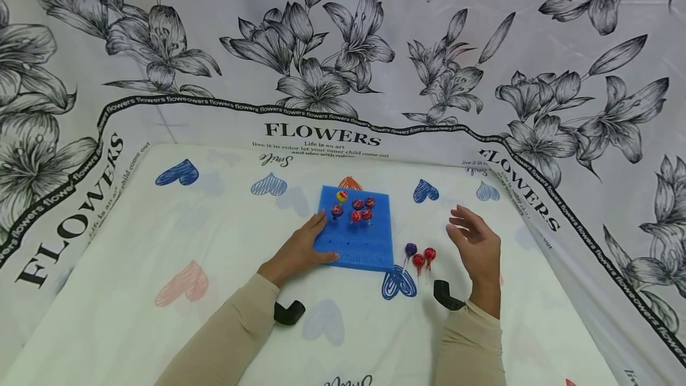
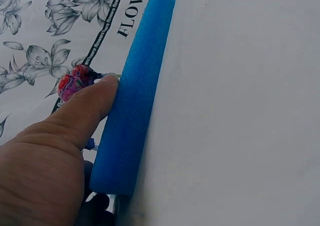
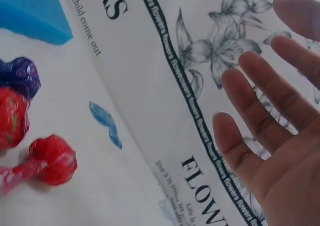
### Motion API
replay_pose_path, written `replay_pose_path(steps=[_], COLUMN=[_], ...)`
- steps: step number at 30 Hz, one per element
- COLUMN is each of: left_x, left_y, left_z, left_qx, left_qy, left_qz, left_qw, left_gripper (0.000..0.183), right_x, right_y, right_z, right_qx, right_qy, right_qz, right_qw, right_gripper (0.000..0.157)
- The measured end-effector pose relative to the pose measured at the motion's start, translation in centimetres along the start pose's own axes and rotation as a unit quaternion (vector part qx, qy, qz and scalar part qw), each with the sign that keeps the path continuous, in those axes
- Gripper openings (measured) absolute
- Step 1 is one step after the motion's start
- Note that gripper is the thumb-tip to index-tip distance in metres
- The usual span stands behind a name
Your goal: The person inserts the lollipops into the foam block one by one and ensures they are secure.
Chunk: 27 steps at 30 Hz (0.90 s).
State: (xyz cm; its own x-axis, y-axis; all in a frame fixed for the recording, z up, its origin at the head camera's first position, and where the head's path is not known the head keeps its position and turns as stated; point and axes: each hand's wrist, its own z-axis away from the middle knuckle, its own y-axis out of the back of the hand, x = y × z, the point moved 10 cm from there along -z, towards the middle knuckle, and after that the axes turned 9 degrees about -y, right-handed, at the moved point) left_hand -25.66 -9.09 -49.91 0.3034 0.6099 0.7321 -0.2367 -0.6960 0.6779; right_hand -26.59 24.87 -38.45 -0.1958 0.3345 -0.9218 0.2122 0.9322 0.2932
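Note:
A blue foam block (image 1: 364, 249) lies on the table with several wrapped lollipops (image 1: 358, 204) standing upright in it by their sticks. My left hand (image 1: 301, 246) rests at the block's left front corner, its fingers straight along the left side and its thumb (image 2: 100, 96) on the top near the front. Right of the block lie a purple lollipop (image 1: 411, 249) and two red lollipops (image 1: 418, 261). Beyond them to the right, my right hand (image 1: 477, 246) is raised with relaxed, spread fingers and holds nothing. In the right wrist view, a red lollipop (image 3: 54, 160) lies apart from that hand.
A white cloth with printed hearts (image 1: 182, 286) covers the table. Behind and at the sides hangs a flower-print cloth (image 1: 321, 46). A black wrist device (image 1: 289, 313) shows at the left sleeve, another (image 1: 447, 295) at the right. Small holes (image 1: 348, 243) dot the block's front part.

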Motion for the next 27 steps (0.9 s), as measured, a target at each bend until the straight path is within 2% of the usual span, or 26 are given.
replay_pose_path(steps=[7, 12, 20, 24, 27], left_x=[-0.1, -0.2, -0.1, -0.2, -0.3], left_y=[-0.1, -0.1, -0.1, -0.1, -0.1], left_z=[0.0, -0.1, -0.1, -0.1, -0.2], left_qx=[-0.001, -0.002, 0.002, 0.002, 0.0], left_qy=[0.003, 0.002, -0.002, -0.002, 0.002], left_qz=[0.002, -0.006, -0.006, -0.006, -0.006], left_qw=[1.0, 1.0, 1.0, 1.0, 1.0], left_gripper=[0.097, 0.097, 0.098, 0.098, 0.098], right_x=[4.5, 7.1, 10.0, 10.5, 10.8], right_y=[0.6, -0.2, -1.9, -2.7, -3.0], right_z=[-0.3, -0.4, 0.2, 0.5, 0.8], right_qx=[-0.037, -0.066, -0.146, -0.186, -0.202], right_qy=[-0.069, -0.111, -0.163, -0.177, -0.182], right_qz=[-0.004, 0.036, 0.093, 0.109, 0.128], right_qw=[0.997, 0.991, 0.971, 0.96, 0.954], right_gripper=[0.045, 0.045, 0.049, 0.051, 0.051])
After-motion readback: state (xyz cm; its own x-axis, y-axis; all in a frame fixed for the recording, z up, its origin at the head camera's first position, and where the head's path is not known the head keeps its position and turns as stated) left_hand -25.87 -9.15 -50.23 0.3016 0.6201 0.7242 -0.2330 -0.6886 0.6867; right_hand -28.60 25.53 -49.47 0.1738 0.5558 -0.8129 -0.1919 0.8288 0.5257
